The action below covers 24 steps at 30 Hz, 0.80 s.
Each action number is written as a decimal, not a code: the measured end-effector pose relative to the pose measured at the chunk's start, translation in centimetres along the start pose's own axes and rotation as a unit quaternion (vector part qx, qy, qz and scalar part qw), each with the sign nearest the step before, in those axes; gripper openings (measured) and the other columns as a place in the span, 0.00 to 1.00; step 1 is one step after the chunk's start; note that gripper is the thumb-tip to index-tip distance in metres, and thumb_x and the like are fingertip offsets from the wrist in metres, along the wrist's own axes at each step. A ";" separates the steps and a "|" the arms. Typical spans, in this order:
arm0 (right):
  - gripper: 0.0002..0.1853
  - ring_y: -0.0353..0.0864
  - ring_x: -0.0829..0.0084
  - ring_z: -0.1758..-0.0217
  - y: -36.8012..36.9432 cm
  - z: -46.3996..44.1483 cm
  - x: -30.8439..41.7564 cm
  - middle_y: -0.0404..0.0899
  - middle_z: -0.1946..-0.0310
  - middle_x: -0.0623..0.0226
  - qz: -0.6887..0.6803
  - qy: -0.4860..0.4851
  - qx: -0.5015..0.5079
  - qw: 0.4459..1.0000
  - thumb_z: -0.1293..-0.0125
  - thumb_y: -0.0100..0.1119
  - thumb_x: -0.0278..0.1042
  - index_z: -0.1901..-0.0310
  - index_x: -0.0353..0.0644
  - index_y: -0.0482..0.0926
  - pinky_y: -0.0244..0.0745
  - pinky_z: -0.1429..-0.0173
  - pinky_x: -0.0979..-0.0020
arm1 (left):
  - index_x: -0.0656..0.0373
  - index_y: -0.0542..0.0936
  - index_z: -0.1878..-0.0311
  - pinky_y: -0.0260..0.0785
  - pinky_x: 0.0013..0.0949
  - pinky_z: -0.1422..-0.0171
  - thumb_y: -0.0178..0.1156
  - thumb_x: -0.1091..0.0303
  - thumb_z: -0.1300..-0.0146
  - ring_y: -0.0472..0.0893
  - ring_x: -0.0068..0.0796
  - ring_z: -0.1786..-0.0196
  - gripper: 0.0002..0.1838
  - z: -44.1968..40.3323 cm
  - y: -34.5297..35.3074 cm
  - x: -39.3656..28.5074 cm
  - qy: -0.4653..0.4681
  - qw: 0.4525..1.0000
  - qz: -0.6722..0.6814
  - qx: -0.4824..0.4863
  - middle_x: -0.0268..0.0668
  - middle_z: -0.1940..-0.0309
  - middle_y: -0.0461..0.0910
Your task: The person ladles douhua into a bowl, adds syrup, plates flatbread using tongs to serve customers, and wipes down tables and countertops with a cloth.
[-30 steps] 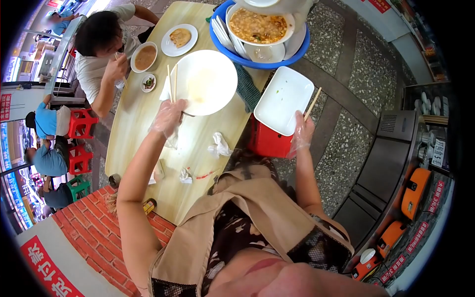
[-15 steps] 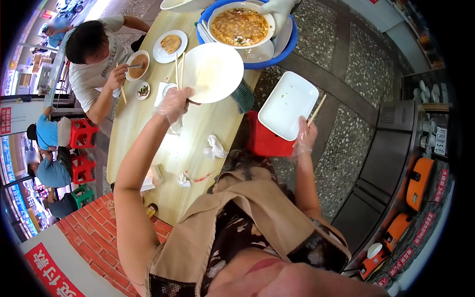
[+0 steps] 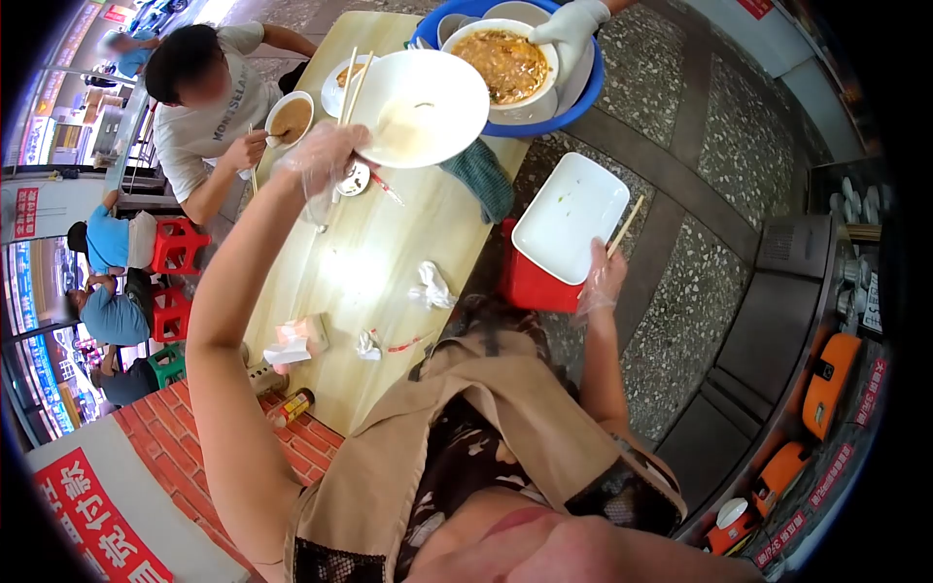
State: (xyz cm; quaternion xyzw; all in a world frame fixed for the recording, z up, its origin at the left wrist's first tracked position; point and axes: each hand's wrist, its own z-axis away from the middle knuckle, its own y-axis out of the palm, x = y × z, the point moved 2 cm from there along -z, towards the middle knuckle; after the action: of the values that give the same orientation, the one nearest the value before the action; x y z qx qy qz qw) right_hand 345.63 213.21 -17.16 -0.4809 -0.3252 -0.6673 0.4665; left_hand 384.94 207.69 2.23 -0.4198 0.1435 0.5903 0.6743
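My left hand (image 3: 330,154), in a clear plastic glove, pinches the rim of a wide white bowl (image 3: 428,112) together with a pair of chopsticks (image 3: 356,87). The bowl is tilted and has a thin residue inside. It hangs over the table, beside the blue tub. My right hand (image 3: 604,277), also gloved, is closed on the near edge of a white rectangular tray (image 3: 570,219) and on wooden chopsticks (image 3: 625,226). A few green scraps lie in the tray, which is above a red stool (image 3: 535,282). My fingertips under both dishes are hidden.
A co-worker's gloved hand (image 3: 573,34) holds a bowl of brown soup (image 3: 501,63) over a blue tub (image 3: 593,92) of dishes. On the table (image 3: 340,291) lie crumpled tissues (image 3: 431,286), a tissue pack (image 3: 301,335) and a green cloth (image 3: 481,180). A seated person (image 3: 214,117) eats opposite.
My left hand has moved up and slightly away with the bowl and chopsticks, now partly covering the plate of food. My right hand and the tray have barely moved.
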 end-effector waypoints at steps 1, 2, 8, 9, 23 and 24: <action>0.13 0.74 0.77 0.65 0.0 -0.1 -0.4 0.79 0.65 0.65 0.009 0.009 0.009 1.000 0.38 0.54 0.30 0.57 0.27 0.77 0.70 0.58 0.75 | 0.64 0.79 0.72 0.58 0.22 0.82 0.53 0.64 0.43 0.69 0.19 0.83 0.12 -0.2 0.1 -1.0 0.003 1.000 -0.002 -0.012 0.39 0.77 0.80; 0.14 0.74 0.77 0.65 0.0 -0.1 -0.8 0.79 0.65 0.65 0.018 0.017 0.017 1.000 0.38 0.54 0.30 0.57 0.27 0.77 0.70 0.58 0.74 | 0.64 0.79 0.69 0.61 0.26 0.80 0.51 0.63 0.41 0.71 0.20 0.81 0.14 -1.1 -0.3 -1.6 0.005 0.998 -0.062 -0.008 0.40 0.77 0.81; 0.14 0.75 0.76 0.65 -0.8 -0.1 -2.2 0.79 0.65 0.64 0.009 0.026 0.029 0.999 0.37 0.53 0.30 0.56 0.27 0.77 0.71 0.58 0.73 | 0.64 0.79 0.68 0.61 0.30 0.70 0.52 0.64 0.42 0.71 0.29 0.74 0.12 -5.1 -1.4 -5.2 0.170 0.926 -0.337 -0.003 0.39 0.73 0.79; 0.14 0.75 0.76 0.65 -0.9 -0.1 -2.3 0.79 0.65 0.64 0.009 0.027 0.027 0.999 0.37 0.53 0.30 0.56 0.27 0.77 0.71 0.58 0.73 | 0.63 0.79 0.66 0.67 0.33 0.63 0.50 0.65 0.40 0.76 0.35 0.69 0.12 -6.1 -1.7 -5.4 0.209 0.899 -0.384 -0.004 0.43 0.68 0.80; 0.15 0.73 0.77 0.64 0.7 -0.9 0.5 0.78 0.65 0.65 0.024 0.026 0.055 0.998 0.37 0.53 0.33 0.57 0.28 0.76 0.69 0.58 0.75 | 0.60 0.80 0.65 0.71 0.43 0.56 0.51 0.63 0.43 0.79 0.47 0.60 0.12 -3.9 1.1 -14.4 0.305 0.702 -0.573 -0.292 0.46 0.67 0.80; 0.14 0.72 0.78 0.65 1.0 -1.2 1.1 0.77 0.66 0.66 0.037 0.001 0.055 0.998 0.37 0.54 0.33 0.58 0.27 0.76 0.69 0.59 0.75 | 0.60 0.80 0.65 0.71 0.43 0.56 0.51 0.63 0.43 0.79 0.47 0.60 0.12 -3.4 1.6 -14.4 0.305 0.703 -0.572 -0.292 0.46 0.67 0.80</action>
State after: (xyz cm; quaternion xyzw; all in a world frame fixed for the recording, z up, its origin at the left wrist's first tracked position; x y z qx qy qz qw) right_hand 346.07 211.48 -16.49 -0.4654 -0.3432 -0.6310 0.5172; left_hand 380.68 195.37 9.51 -0.7543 -0.1066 -0.0570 0.6453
